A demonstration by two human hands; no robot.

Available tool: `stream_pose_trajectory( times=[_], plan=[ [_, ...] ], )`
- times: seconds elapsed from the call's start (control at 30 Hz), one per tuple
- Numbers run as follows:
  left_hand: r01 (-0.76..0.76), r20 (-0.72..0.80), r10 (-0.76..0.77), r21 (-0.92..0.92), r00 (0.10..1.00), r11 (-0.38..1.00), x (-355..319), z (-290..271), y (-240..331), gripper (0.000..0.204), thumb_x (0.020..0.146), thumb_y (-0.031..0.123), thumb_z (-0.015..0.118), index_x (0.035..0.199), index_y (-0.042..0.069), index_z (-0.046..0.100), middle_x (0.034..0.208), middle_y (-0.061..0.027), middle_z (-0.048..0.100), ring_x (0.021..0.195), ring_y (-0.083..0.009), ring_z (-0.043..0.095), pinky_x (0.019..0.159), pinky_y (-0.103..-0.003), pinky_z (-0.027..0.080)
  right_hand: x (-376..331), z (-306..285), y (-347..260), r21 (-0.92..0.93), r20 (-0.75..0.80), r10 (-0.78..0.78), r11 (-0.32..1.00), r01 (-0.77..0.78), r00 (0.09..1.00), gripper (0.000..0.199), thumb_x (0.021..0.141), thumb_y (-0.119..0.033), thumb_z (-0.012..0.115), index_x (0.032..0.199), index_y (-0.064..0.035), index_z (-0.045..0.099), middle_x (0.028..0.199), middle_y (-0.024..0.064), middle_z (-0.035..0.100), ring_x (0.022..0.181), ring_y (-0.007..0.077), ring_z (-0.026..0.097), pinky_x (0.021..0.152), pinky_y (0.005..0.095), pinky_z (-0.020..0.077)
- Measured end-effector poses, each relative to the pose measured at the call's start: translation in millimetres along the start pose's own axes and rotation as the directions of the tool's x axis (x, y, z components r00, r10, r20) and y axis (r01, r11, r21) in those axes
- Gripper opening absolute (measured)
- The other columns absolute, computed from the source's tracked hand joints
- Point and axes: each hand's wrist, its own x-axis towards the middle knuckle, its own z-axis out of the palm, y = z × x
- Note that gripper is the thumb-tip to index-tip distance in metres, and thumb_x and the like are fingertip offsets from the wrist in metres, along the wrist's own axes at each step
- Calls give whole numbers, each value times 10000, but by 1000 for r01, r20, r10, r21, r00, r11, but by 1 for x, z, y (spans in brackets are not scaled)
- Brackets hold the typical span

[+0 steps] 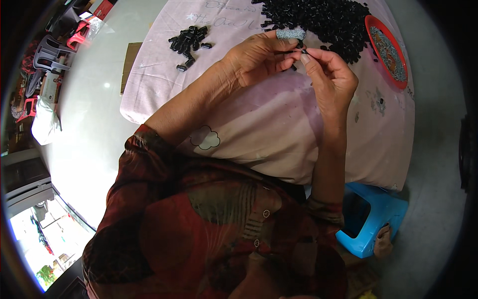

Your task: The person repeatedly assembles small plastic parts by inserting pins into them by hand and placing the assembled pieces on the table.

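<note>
Both hands are raised over the near side of the pile, fingertips almost meeting. My left hand (254, 59) pinches a small black cylindrical part (300, 44) between thumb and fingers. A grey speckled wrap (290, 34) lies along its index finger, seemingly worn on it. My right hand (332, 74) is closed, thumb against index finger, on a tiny dark piece (304, 51) right beside the left fingertips; its kind is too small to make out. Just beyond the hands spreads a large heap of black cylindrical parts (323, 22). A smaller group of such parts (189, 42) lies left of my left hand.
A pink printed cloth (269, 134) covers the table. At its right edge stands a red tray (405, 85) of small silvery pieces. A blue plastic stool (371, 224) is below the right side. Grey and red chairs (50, 55) and a white bag (46, 119) stand far left.
</note>
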Motion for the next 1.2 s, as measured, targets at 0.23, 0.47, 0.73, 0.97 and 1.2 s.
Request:
stream_pose_trajectory(
  times=[0.23, 0.47, 0.73, 0.97, 1.2],
  plan=[
    [-71, -61, 71, 11, 996, 997, -9, 11, -6, 93, 923, 107, 699, 1005, 63, 698, 922, -44, 716, 803, -116, 675, 724, -224, 560, -1, 4, -3, -16, -64, 23, 1000, -24, 998, 176, 862, -49, 766, 1022, 11, 727, 821, 6, 702, 679, 27, 550, 592, 161, 423],
    [-147, -4, 149, 114, 989, 982, -17, 9, -3, 119, 915, 99, 707, 1018, 49, 675, 938, -28, 704, 835, -113, 660, 746, -234, 541, -3, 7, -3, 31, -10, 21, 999, -21, 1000, 258, 871, -71, 760, 1113, -10, 697, 878, -1, 670, 727, 34, 549, 616, 181, 422],
    [-65, -31, 93, 496, 995, 866, -42, -9, 19, 224, 891, 147, 742, 1038, 2, 655, 908, -50, 679, 797, -102, 629, 687, -225, 500, -9, 10, -1, -462, 369, -344, 738, 492, 863, 347, 850, -112, 751, 1175, -26, 666, 902, 90, 634, 797, 187, 644, 667, 301, 510],
    [113, -115, -59, 558, 992, 822, -61, -16, 13, 328, 933, 287, 715, 1077, -3, 663, 877, -16, 665, 719, -56, 580, 618, -193, 449, -12, 14, 2, -444, 431, -387, 695, 565, 815, 341, 837, -120, 758, 1154, -32, 668, 848, 87, 620, 759, 213, 644, 643, 321, 517],
    [41, -80, 29, 748, 996, 662, -64, -20, 8, 220, 908, 250, 723, 891, 32, 743, 716, 1, 659, 656, -35, 570, 574, -196, 424, -18, 17, -5, -535, 567, -286, 585, 609, 772, 256, 899, -247, 680, 979, -24, 584, 777, 114, 588, 709, 269, 619, 598, 380, 500]
  ],
)
